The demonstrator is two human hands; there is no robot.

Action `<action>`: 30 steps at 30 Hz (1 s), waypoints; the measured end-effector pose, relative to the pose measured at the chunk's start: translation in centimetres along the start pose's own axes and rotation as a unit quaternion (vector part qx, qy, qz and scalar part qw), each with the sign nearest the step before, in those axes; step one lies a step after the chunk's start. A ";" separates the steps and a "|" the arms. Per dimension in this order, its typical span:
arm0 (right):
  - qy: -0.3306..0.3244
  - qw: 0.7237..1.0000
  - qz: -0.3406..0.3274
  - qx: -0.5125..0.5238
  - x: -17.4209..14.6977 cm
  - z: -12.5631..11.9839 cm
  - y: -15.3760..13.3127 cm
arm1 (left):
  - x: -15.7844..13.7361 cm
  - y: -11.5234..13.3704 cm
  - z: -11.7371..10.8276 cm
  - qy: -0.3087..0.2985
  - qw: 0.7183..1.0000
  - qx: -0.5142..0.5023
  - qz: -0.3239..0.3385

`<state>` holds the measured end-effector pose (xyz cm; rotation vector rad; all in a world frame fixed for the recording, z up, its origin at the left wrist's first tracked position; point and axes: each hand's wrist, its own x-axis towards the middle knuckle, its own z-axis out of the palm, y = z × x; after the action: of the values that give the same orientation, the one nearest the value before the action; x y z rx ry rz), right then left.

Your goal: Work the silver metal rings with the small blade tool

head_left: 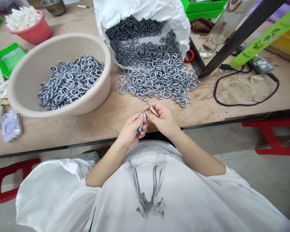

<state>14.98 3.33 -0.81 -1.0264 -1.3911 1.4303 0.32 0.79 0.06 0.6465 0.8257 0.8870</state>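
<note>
Several grey rings (141,126) are held in my left hand (131,130), its fingers curled round them and one ring upright at the thumb. My right hand (164,120) pinches a small tool with a tan handle (154,111), its thin tip pointing away from me. The two hands meet just over the table's front edge, fingertips close to the rings. Beyond them a loose pile of grey rings (157,77) spills from a white sack (140,9) lying on its side. To the left, a large beige basin (87,104) contains many more such rings.
On the wooden table (96,127) stand a pink bowl (42,30) of white pieces and a green tray (11,58). At right are a slanted dark metal bar (239,35), a clear bottle (222,29) and a black cable (216,90). Red stools (270,135) flank me below.
</note>
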 end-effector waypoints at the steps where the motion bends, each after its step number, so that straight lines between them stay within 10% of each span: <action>1: 0.016 0.999 -0.025 -0.033 -0.1 -0.3 -0.1 | -0.1 0.1 0.0 0.004 1.000 0.000 0.010; 12: -0.084 0.922 -0.204 -0.319 -2.1 -1.7 -2.1 | -0.2 0.2 -1.0 -0.026 0.995 0.061 0.073; 18: 0.010 0.868 -0.063 -0.493 0.8 -3.6 -1.2 | -1.2 0.3 -1.7 -0.148 0.968 0.200 0.021; 24: 0.099 0.765 0.043 -0.635 4.7 -5.3 -0.1 | -1.0 0.7 -1.5 -0.037 0.996 0.075 0.031; 27: 0.102 0.767 0.046 -0.632 5.2 -5.4 0.2 | -0.5 1.1 -1.4 -0.004 0.999 0.019 0.027; 30: 0.119 0.845 0.024 -0.521 4.5 -5.5 0.0 | 0.0 1.3 -1.3 0.033 0.999 -0.026 0.007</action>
<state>18.97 9.19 -0.92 -1.8290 -1.9774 0.4339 -1.34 1.64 0.39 0.5814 0.8551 0.9432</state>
